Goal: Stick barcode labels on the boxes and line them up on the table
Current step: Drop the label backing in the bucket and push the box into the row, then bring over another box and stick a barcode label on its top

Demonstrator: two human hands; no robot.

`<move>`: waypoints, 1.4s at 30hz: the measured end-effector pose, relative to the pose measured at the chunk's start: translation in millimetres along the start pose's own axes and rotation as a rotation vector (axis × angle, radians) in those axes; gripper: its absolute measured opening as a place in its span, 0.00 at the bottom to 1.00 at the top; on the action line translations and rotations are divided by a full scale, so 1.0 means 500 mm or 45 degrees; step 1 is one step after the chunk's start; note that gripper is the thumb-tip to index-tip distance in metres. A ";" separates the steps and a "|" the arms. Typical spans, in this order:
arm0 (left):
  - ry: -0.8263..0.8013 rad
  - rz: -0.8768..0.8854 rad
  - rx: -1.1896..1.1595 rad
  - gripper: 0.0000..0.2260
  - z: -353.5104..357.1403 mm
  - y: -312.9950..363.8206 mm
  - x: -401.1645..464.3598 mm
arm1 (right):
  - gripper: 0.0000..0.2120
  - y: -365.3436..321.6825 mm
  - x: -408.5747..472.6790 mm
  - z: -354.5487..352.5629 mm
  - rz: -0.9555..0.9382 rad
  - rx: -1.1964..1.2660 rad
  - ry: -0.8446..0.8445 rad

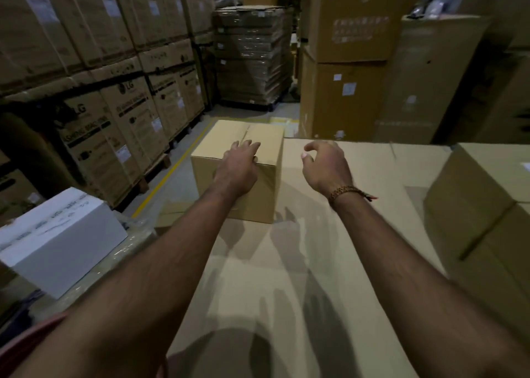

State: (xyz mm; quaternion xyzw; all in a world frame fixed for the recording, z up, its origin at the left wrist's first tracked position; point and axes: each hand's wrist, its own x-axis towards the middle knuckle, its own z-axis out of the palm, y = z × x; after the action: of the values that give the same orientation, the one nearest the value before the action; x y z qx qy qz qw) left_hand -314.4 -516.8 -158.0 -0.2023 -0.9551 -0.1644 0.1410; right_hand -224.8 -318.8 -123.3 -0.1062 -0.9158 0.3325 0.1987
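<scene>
Left hand (239, 159) flat, fingers straight, on box (238, 176) at table (286, 291) corner; right hand (324, 165) loosely curled, empty: risk of pushing box off edge.

A plain brown cardboard box (258, 136), taped shut and seemingly unlabelled, sits upright at the table's (286, 277) far-left edge.

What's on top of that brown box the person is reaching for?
Only the left hand rests on the brown box, fingers flat at its near top edge. A tape seam shows; no label is visible, though the hand covers part.
</scene>
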 end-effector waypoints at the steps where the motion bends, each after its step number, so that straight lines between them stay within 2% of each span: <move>1: -0.005 0.021 -0.010 0.22 0.004 0.037 -0.006 | 0.14 0.013 -0.017 -0.025 0.002 -0.005 0.016; 13: 0.047 0.243 -0.033 0.23 0.031 0.491 -0.135 | 0.14 0.229 -0.238 -0.381 0.033 -0.128 0.221; 24: 0.063 0.232 0.038 0.24 0.073 0.883 -0.344 | 0.15 0.478 -0.407 -0.722 -0.075 -0.462 0.238; 30: 0.081 0.316 0.064 0.26 0.050 1.021 -0.372 | 0.16 0.536 -0.449 -0.827 -0.018 -0.534 0.261; 42: 0.132 0.429 0.047 0.27 0.041 1.198 -0.295 | 0.16 0.656 -0.434 -1.007 0.066 -0.535 0.403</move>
State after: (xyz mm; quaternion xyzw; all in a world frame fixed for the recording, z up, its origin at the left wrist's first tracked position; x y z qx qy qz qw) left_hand 70.0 -42.0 -72.1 -0.3480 -0.9020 -0.1313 0.2192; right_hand 209.4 143.6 -48.2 -0.2191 -0.9192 0.1192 0.3046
